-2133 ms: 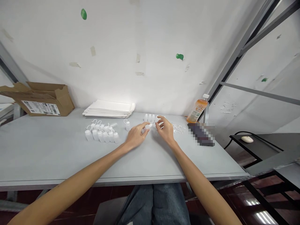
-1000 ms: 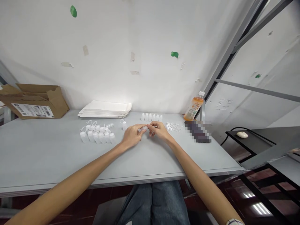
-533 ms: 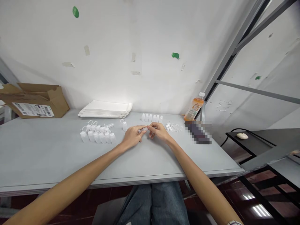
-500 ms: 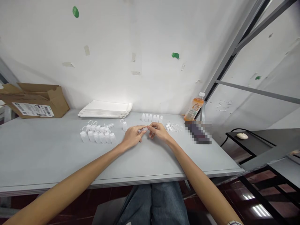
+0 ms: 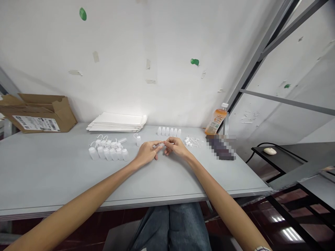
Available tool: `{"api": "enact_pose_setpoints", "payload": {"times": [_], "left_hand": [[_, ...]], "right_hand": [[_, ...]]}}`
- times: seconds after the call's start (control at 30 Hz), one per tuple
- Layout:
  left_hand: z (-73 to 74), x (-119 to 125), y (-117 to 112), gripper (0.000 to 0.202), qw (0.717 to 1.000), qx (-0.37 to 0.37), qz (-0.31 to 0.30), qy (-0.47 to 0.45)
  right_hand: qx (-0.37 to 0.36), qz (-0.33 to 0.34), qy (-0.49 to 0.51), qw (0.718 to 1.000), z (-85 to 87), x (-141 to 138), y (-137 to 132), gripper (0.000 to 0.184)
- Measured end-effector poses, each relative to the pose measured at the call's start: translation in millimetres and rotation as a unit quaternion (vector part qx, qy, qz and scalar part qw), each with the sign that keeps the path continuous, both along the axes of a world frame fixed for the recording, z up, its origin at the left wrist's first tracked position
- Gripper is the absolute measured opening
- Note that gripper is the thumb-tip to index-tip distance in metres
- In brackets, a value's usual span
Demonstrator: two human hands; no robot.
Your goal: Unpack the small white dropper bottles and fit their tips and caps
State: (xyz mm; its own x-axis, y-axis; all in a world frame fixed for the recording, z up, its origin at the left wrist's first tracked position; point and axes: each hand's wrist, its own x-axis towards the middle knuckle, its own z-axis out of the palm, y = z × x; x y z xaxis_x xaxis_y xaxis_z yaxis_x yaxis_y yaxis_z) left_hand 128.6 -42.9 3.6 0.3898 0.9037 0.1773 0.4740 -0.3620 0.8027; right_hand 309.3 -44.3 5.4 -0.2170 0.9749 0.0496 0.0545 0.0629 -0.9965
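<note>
My left hand (image 5: 148, 150) is closed in a pinch around a small translucent white squeeze bottle (image 5: 158, 146), mostly hidden by the fingers. My right hand (image 5: 176, 146) meets it at the bottle's right end, thumb and fingertips pinched together. What those right fingertips hold is too small and covered to make out. Left of my hands stands one squeeze bottle (image 5: 138, 141) with a looped cap strap. Further left is a cluster of several white squeeze bottles (image 5: 108, 153). Behind my hands runs a row of small white bottles (image 5: 167, 131). Loose white caps or tips (image 5: 193, 142) lie to the right.
A stack of white sheets (image 5: 117, 122) lies against the wall, with an open cardboard box (image 5: 44, 113) at the far left. An orange drink bottle (image 5: 216, 120) and a pixelated dark object (image 5: 221, 148) are on the grey table (image 5: 162, 181) at right.
Both hands stay together in nearly the same place, with only slight finger movement at the bottle. The view has shifted very slightly; the things on the table have not moved.
</note>
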Motion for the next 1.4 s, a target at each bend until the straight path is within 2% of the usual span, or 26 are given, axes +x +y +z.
{"api": "enact_pose_setpoints", "payload": {"times": [0.17,0.3,0.43,0.57,0.83,1.1,1.4], "left_hand": [[2.1,-0.9,-0.5,0.051,1.000,-0.024,-0.008,0.000],[-3.6,-1.3,3.1,0.048,0.999,-0.045,-0.016,-0.025],[-8.2,0.2,7.5,0.047,0.993,-0.081,-0.029,-0.076],[-5.3,3.4,8.3,0.046,0.986,-0.111,-0.033,-0.122],[3.2,3.9,6.5,0.042,0.971,-0.174,-0.051,-0.153],[0.8,2.6,7.5,0.041,0.963,-0.210,-0.068,-0.155],[-2.3,2.2,5.8,0.028,0.921,-0.288,-0.077,-0.251]], "right_hand": [[-0.030,0.005,0.018,0.999,-2.0,-1.1,0.5,0.043],[-0.037,0.005,0.023,0.999,-3.1,-1.9,0.3,0.042],[-0.008,0.017,0.026,0.999,-0.8,-1.4,-1.3,0.039],[0.031,0.006,0.006,0.999,5.4,1.6,-2.4,0.037],[0.044,0.003,-0.051,0.998,12.3,6.5,-4.6,0.029],[0.037,0.016,-0.060,0.997,8.8,8.5,-1.7,0.028],[0.032,0.044,-0.056,0.997,15.4,14.6,-3.2,0.033]]}}
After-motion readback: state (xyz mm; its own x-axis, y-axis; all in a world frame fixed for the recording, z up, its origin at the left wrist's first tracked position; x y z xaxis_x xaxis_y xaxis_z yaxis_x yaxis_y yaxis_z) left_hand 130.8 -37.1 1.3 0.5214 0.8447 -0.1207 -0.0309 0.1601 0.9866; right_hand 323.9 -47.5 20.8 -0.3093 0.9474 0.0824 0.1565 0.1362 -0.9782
